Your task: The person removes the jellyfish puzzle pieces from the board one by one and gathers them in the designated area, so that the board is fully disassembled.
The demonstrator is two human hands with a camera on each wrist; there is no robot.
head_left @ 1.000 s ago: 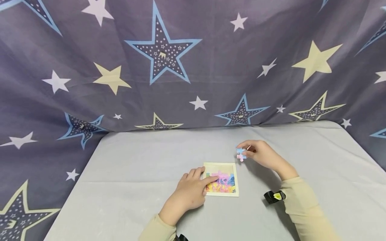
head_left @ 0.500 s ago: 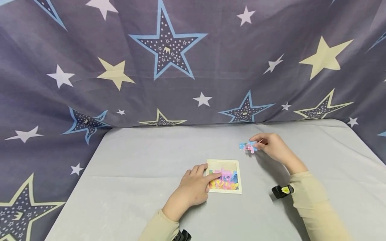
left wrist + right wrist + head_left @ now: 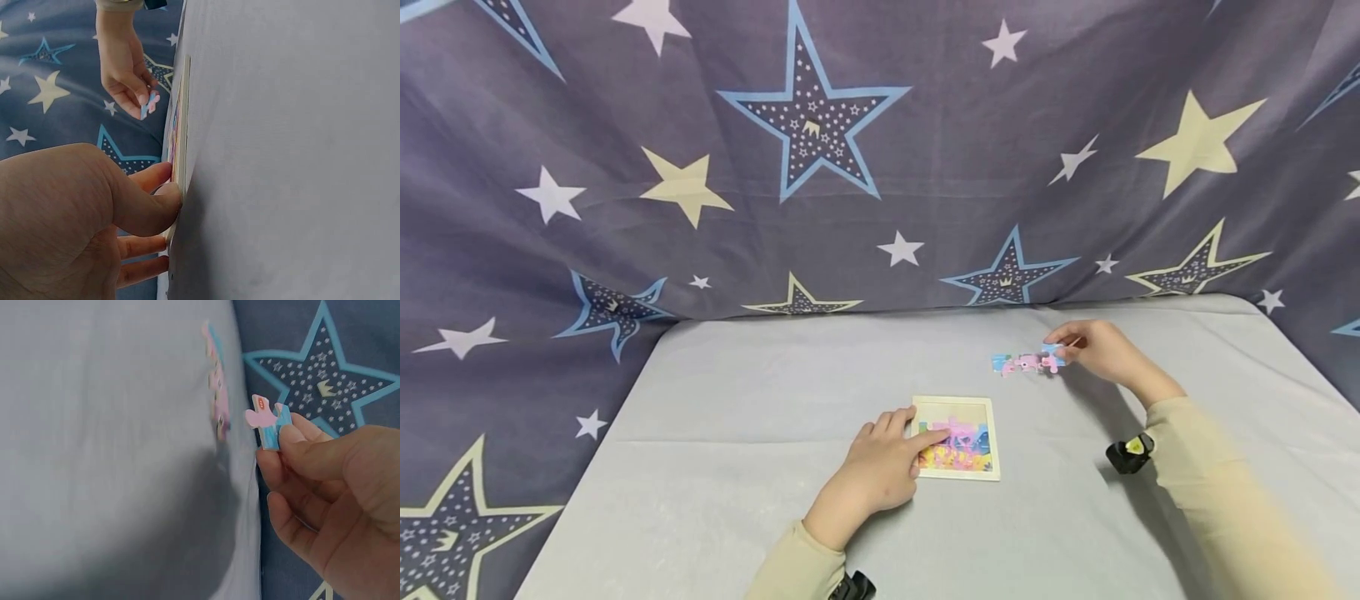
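Note:
In the head view my left hand [image 3: 872, 462] rests at the left side of a cream-rimmed jigsaw tray [image 3: 995, 442]. Its index finger reaches straight across the pink, yellow and blue pieces inside; the thumb touches the tray's edge in the left wrist view. My right hand [image 3: 1097, 354] pinches a blue and pink jigsaw piece [image 3: 269, 422] between thumb and fingers, above the table. Beside it, to the left, loose pink and blue jigsaw pieces [image 3: 1026, 362] lie in a row on the cloth. The tray's upper part shows its bare backing.
A light grey cloth covers the table [image 3: 737, 483]. Behind it hangs a dark curtain [image 3: 850, 233] printed with stars. Dark devices are strapped at both wrists, the right one [image 3: 1129, 454] standing off the sleeve.
My right hand has moved right and away from me with the jigsaw piece, uncovering the row of loose pieces. The left hand stays on the tray. The head view has shifted slightly.

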